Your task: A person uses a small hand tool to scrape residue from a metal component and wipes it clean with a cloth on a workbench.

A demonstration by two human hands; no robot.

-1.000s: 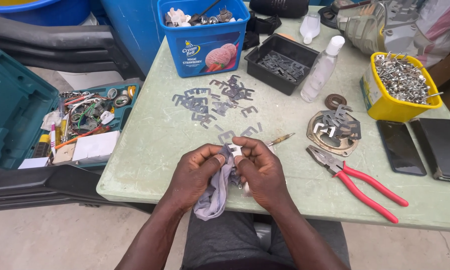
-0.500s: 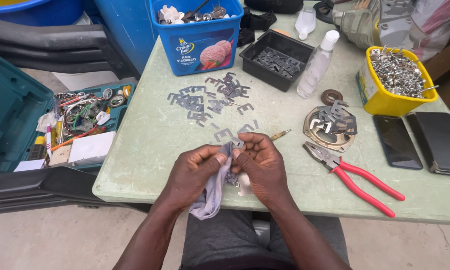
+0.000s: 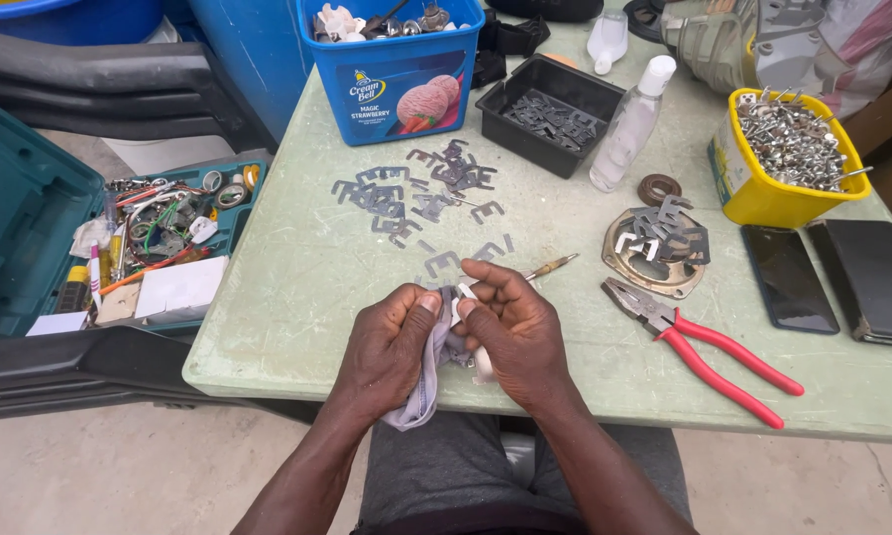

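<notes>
Now | both grips pinch cloth (image 3: 421, 381) | pliers (image 3: 699, 349) right | brackets (image 3: 416, 193) ahead

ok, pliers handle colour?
Red, on the pliers lying on the table right of the right hand; head view.

Small metal clip (image 3: 463, 293) in pale cloth (image 3: 424, 381), pinched betw. fingertips.

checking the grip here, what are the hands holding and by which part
Both hands pinch a small flat metal piece by its edges between thumbs and fingers. The left hand also bunches a pale cloth in its palm; the right hand grips from the other side.
</notes>
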